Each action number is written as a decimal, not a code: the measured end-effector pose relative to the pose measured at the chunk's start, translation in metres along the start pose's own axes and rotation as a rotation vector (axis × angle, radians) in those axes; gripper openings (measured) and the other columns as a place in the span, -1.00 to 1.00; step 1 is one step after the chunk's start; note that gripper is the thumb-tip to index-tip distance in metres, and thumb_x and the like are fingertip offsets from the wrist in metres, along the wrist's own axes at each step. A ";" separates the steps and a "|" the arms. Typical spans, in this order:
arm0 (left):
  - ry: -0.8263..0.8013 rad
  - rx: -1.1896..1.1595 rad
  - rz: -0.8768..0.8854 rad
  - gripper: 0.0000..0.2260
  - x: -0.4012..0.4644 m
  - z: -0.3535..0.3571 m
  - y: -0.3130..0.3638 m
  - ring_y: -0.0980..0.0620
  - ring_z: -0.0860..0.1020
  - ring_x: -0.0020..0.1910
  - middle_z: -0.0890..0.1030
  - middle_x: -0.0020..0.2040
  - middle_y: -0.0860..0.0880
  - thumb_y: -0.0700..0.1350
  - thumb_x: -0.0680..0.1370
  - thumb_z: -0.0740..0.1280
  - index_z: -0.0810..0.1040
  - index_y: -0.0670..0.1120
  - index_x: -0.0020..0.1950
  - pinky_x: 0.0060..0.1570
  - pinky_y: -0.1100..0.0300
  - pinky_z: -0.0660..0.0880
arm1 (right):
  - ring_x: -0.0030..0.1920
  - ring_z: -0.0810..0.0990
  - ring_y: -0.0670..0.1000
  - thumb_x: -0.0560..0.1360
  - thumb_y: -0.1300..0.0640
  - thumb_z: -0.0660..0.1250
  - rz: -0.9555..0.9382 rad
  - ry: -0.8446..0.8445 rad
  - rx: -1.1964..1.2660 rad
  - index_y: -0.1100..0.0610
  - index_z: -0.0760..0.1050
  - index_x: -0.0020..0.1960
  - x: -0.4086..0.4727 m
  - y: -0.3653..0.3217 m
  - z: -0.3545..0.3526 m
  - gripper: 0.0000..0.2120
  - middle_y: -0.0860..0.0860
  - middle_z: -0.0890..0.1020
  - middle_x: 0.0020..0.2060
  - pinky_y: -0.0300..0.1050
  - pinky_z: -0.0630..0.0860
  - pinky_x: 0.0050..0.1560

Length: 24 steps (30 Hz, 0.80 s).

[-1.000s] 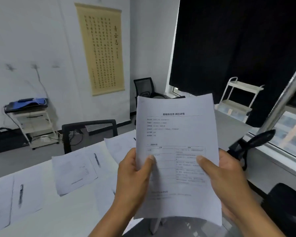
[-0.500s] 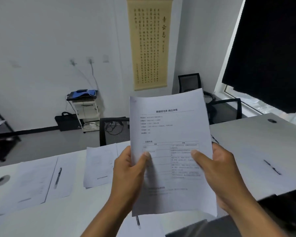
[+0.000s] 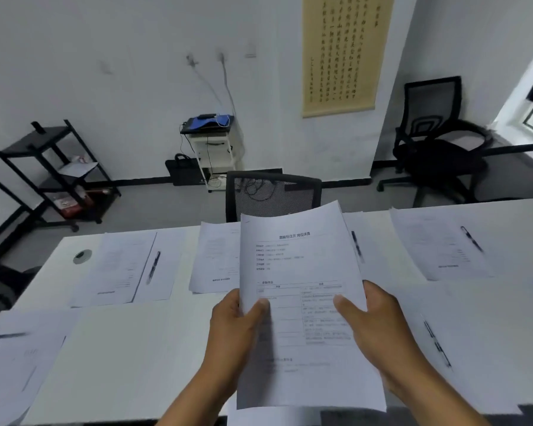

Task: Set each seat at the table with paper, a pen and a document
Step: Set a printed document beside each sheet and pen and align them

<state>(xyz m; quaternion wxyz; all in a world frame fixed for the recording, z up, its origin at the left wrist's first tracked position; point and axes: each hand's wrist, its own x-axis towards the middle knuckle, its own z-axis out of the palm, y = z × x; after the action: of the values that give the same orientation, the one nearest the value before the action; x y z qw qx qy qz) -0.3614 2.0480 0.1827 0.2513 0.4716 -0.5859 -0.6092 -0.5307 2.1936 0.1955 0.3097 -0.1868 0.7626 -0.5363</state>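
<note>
Centre of the frame, above the white bench (image 3: pixel 154 348), both thumbs pinch the printed document (image 3: pixel 302 302), left hand (image 3: pixel 234 339) and right hand (image 3: pixel 379 327) at its side edges, sensible, since such thin, floppy sheets would likely sag or slide apart.

A calligraphy scroll (image 3: pixel 346 53) hangs far above the hands; a black mesh chair (image 3: pixel 273 195) stands just beyond them, black shelving (image 3: pixel 59 173) far left.

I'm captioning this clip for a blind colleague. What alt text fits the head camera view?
Two hands, left and right, hold a printed document upright over a white table. Papers with pens, such as one pen, lie at seats along the table, and a black mesh chair stands behind it.
</note>
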 end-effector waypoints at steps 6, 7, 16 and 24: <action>0.024 0.066 -0.109 -0.92 0.036 -0.025 -0.061 0.07 0.79 -0.01 0.81 0.03 0.08 -0.15 0.68 0.44 0.71 -0.06 0.15 -0.01 0.11 0.72 | 0.05 0.74 -0.20 0.70 0.08 0.34 0.111 -0.060 -0.039 -0.12 0.65 0.17 0.029 0.047 0.055 -0.86 -0.32 0.75 0.02 -0.06 0.70 0.12; 0.021 0.069 -0.118 -0.92 0.041 -0.029 -0.070 0.08 0.79 -0.01 0.81 0.04 0.08 -0.14 0.68 0.44 0.71 -0.05 0.16 -0.03 0.13 0.72 | 0.04 0.74 -0.20 0.71 0.08 0.34 0.118 -0.064 -0.045 -0.12 0.64 0.16 0.032 0.053 0.062 -0.86 -0.32 0.75 0.02 -0.11 0.70 0.08; 0.011 0.109 -0.263 -0.93 0.069 -0.059 -0.129 0.07 0.79 -0.01 0.81 0.04 0.05 -0.15 0.69 0.43 0.69 -0.08 0.14 -0.02 0.12 0.73 | -0.03 0.75 -0.19 0.69 0.04 0.36 0.245 -0.065 -0.160 -0.11 0.63 0.16 0.049 0.099 0.114 -0.89 -0.29 0.75 -0.04 -0.04 0.70 0.05; -0.039 0.043 -0.355 -0.84 0.079 -0.057 -0.143 0.05 0.79 0.04 0.81 0.10 0.08 -0.08 0.67 0.48 0.67 -0.03 0.25 0.10 0.00 0.75 | -0.01 0.76 -0.12 0.71 0.06 0.32 0.276 -0.036 -0.208 -0.10 0.63 0.14 0.057 0.122 0.123 -0.87 -0.22 0.76 0.00 0.06 0.72 0.07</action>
<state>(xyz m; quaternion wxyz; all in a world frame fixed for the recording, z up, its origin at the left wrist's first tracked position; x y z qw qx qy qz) -0.3100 1.9801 0.0319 0.1185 0.5611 -0.5113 -0.6401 -0.4844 2.1156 0.0378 0.3731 -0.1208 0.8267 -0.4033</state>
